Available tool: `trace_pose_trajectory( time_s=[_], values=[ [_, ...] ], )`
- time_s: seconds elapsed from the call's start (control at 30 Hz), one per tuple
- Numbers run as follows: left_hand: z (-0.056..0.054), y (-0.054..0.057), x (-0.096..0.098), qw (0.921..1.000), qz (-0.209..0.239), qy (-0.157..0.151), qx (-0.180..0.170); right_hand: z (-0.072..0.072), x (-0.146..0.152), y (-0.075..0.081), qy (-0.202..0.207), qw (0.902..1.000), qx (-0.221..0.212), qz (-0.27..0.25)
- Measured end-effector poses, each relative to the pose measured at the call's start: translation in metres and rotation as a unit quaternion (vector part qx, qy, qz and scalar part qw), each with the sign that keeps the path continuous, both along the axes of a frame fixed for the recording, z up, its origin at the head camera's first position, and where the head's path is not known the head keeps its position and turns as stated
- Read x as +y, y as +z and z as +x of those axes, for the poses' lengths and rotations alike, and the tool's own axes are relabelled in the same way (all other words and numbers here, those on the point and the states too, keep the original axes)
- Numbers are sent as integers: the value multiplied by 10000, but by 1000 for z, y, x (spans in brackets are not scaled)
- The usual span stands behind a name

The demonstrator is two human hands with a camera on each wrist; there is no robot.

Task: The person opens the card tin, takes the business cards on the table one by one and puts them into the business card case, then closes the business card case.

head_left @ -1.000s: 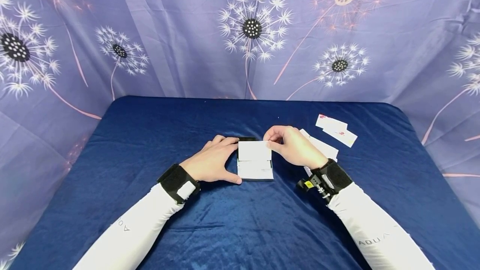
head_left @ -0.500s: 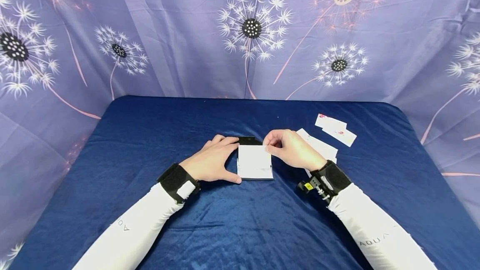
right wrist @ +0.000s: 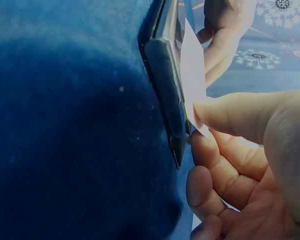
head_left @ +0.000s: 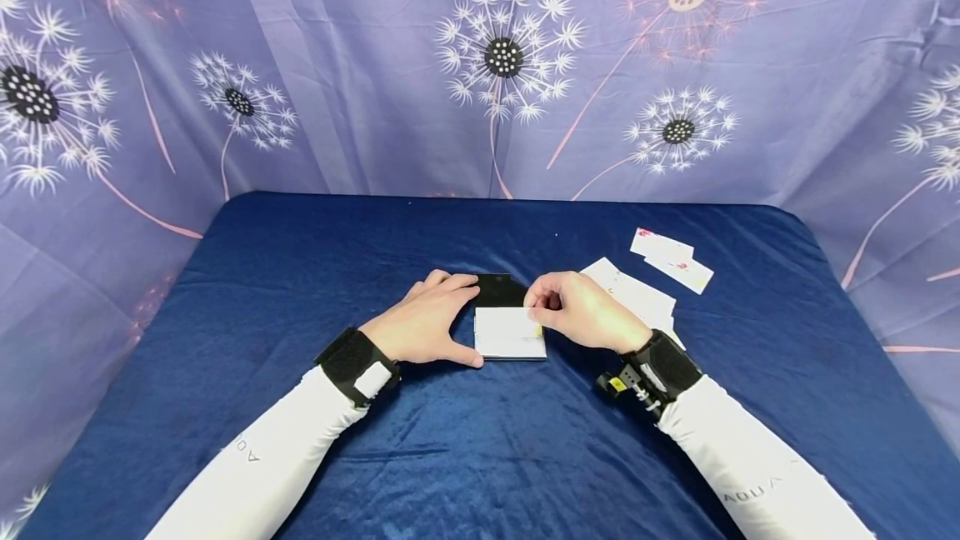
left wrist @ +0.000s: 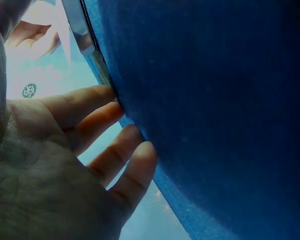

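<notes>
A small card case lies on the blue cloth, its dark lid (head_left: 497, 290) folded back on the far side. Over its tray sits a white card (head_left: 504, 323), whose right corner my right hand (head_left: 588, 311) pinches between thumb and forefinger. In the right wrist view the card (right wrist: 192, 75) stands tilted against the shiny case (right wrist: 165, 75), its lower corner at the thumb tip. Spread along the case's left side is my left hand (head_left: 422, 322), fingertips at the lid and thumb at the near left corner. The left wrist view shows its fingers (left wrist: 97, 100) loosely extended beside the case edge.
Several white cards (head_left: 645, 297) lie partly under my right wrist. Two printed cards, one (head_left: 662, 243) overlapping another (head_left: 681, 273), lie farther back on the right. A lilac dandelion-print curtain (head_left: 360, 107) hangs behind the blue-covered table (head_left: 337, 240).
My right hand has moved nearer and down, bringing the card lower over the tray and uncovering more of the dark lid. My left hand has stayed in place.
</notes>
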State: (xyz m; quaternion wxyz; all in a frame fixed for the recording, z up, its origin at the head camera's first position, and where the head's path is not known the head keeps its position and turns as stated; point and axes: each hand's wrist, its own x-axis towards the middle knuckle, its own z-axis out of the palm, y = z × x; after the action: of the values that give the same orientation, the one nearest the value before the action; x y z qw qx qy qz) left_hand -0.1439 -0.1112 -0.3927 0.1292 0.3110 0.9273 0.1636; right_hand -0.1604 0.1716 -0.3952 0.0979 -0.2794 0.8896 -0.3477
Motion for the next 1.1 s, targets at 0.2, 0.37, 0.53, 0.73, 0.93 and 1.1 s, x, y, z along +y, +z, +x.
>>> trace_pose_trajectory(
  time_s=[0.2, 0.37, 0.53, 0.73, 0.93, 1.1],
  values=[
    [0, 0, 0, 10000, 3, -6, -8, 3, -2, -2, 87, 9999, 75, 41],
    [0, 0, 0, 10000, 28, 1, -26, 4, -2, -3, 199, 9995, 218, 116],
    [0, 0, 0, 10000, 35, 7, -18, 5, -2, -4, 310, 9983, 474, 159],
    [0, -1, 0, 10000, 35, -6, 51, 5, 0, -6, 435, 9955, 816, 206],
    [1, -1, 0, 10000, 31, -2, 51, 5, 0, -7, 438, 9947, 882, 282],
    [1, 1, 0, 10000, 50, -3, 16, 6, -1, -7, 466, 9933, 1030, 256]
  ],
)
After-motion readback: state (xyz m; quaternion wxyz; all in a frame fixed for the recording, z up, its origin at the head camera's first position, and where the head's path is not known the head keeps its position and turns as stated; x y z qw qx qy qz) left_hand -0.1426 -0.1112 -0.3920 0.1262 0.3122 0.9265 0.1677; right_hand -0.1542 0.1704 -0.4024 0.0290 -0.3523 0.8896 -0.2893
